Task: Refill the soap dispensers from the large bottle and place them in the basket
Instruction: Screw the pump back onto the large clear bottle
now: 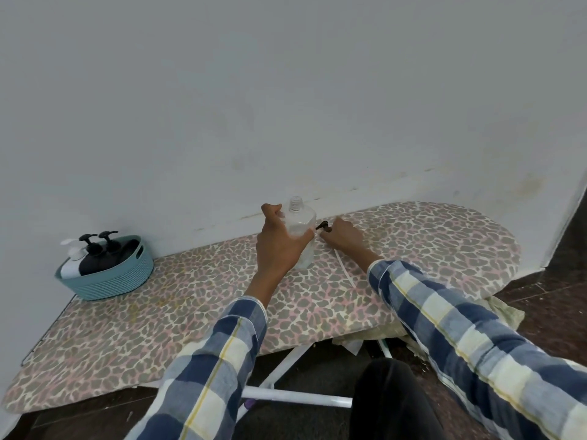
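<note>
The left hand (279,242) is wrapped around a clear plastic bottle (300,230), fingers curled round its far side and thumb on the near side, holding it upright on the ironing board (222,296) close to the board's far edge, about midway along it. The bottle's threaded neck is uncapped and its body looks see-through, with little visible inside. Just to its right, the right hand (344,238) rests knuckles-up on the board with its fingers bent around a dark pump head (323,227), whose nozzle points toward the bottle; a thin pale dip tube (344,268) runs from beneath that hand across the cover toward the near edge. How tightly the fingers close on the pump cannot be made out. Both forearms wear blue, white and yellow checked sleeves (444,312). The board's cover has a leopard-spot print in grey and pink, and its rounded end lies to the right. Well apart from the hands, at the far left corner against the white wall (286,90), sits a teal basket (108,274) holding three pump dispensers: one white dispenser (71,262) at the left and two black dispensers (98,258) beside it, all leaning in the basket. White metal legs (286,398) show below the near edge.
</note>
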`<state>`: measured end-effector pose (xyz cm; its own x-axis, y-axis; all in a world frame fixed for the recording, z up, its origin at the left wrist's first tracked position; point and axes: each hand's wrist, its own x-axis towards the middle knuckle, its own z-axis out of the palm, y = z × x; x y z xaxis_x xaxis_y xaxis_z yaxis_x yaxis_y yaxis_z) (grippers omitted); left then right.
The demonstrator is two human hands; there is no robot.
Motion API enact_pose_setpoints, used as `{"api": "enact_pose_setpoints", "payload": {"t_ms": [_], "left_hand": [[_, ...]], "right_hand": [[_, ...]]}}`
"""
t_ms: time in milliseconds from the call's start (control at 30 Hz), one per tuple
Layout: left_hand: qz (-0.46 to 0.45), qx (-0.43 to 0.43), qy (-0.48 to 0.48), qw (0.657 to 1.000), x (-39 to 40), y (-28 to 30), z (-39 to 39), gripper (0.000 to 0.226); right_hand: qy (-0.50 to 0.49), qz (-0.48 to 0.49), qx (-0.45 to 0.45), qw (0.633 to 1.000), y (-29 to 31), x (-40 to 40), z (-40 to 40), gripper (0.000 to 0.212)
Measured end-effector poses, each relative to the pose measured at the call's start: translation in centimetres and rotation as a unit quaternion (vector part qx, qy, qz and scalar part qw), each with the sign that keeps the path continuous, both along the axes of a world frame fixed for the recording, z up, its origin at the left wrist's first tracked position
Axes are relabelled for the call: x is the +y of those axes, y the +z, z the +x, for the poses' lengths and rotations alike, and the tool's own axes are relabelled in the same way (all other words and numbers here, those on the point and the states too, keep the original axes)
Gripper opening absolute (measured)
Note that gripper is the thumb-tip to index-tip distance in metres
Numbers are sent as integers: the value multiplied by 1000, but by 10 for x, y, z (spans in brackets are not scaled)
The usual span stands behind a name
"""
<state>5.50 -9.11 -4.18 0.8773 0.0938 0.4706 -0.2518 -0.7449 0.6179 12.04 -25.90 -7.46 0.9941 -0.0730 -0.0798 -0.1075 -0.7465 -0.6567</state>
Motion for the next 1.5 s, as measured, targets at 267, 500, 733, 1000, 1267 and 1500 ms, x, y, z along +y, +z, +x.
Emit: {"api": "enact_pose_setpoints", "payload": {"t_ms": [267,500,733,1000,1267,1500], "left_hand": [[-15,0,23,1000,9,-2,10,81],[-16,3,27,1000,8,-2,13,83],[-12,2,19,1000,3,0,9,86],[15,-6,5,1000,-3,1,2,89],[35,-16,-6,999,-7,0,-1,90],[48,-21,-16,999,-11,0,-1,90]], "right_hand": [[-73,270,-53,959,7,-26,1,48],[-145,640,-48,753,40,-71,9,30],[-124,739,-88,657,55,-85,9,27],[-131,772,-86,617,60,-78,5,26],[-162,750,-107,632,63,-82,5,24],[-118,728,-163,655,68,-90,-3,20]]}}
